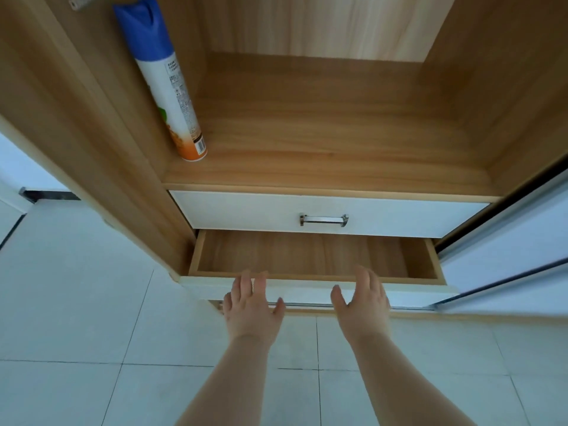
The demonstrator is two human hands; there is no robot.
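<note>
While both hands sit at its front, the lower drawer (313, 256) stands partly out of the wardrobe, at the bottom of the unit just above the floor, with its wood-grain bottom showing.

Item 1: lower drawer. White front panel (307, 292), light wooden sides and bottom. It lies directly under the upper drawer.

Item 2: left hand (252, 309). Back of the hand up, fingers (246, 282) straight and slightly spread, with nothing in its grasp. The fingertips reach the top edge of the front panel, left of centre. Whether they press on it cannot be told.

Item 3: right hand (362, 305). Palm turned inward, fingers straight, thumb apart from them, with nothing in its grasp. The fingertips lie at the same top edge, right of centre.

Item 4: upper drawer (246, 212). White front, closed, with a chrome bar handle (324, 220) at the middle.

Item 5: aerosol spray can (166, 84). Blue cap, white and orange body. It stands on the wooden shelf (322, 133) at the front left corner, against the wardrobe's side wall.

Item 6: sliding door (507, 241). White with dark trim, at the right.

Item 7: tiled floor (76, 302). Pale tiles with thin dark joints.
</note>
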